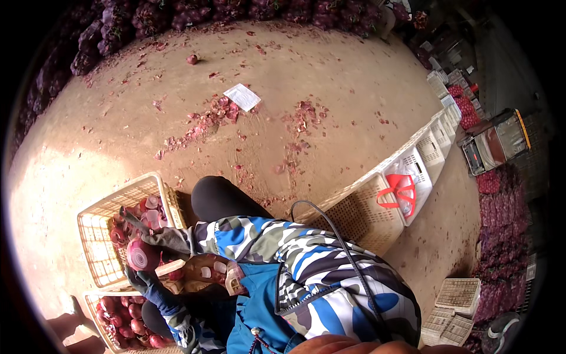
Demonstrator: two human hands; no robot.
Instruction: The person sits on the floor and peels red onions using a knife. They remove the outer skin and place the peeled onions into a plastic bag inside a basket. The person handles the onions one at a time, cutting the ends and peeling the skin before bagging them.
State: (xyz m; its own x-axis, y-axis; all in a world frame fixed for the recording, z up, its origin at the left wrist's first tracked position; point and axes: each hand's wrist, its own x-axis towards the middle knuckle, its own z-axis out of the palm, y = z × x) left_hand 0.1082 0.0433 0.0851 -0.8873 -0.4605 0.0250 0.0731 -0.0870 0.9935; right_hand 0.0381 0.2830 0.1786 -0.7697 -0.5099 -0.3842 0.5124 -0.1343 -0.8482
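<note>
A red onion point(143, 255), its pale ringed cut face showing, sits between my two gloved hands. My left hand point(148, 285), in a dark blue glove, has its fingers at the onion's lower edge. Against the onion's upper right is my right hand point(166, 240), in a grey glove; a dark narrow shape points up-left from it, and whether that is a finger or a tool I cannot tell. Beneath the hands, a cream plastic crate point(90, 245) holds onion skins and cut pieces. A second crate point(95, 316) beside it holds whole red onions point(126, 321).
Nested cream crates point(371, 221) lie in a row at right, with a red-handled plastic bag point(404, 194). Filled mesh sacks point(190, 13) line the far edge. Scattered skins point(212, 117), a white sheet point(242, 97) and a loose onion point(192, 59) lie on the floor.
</note>
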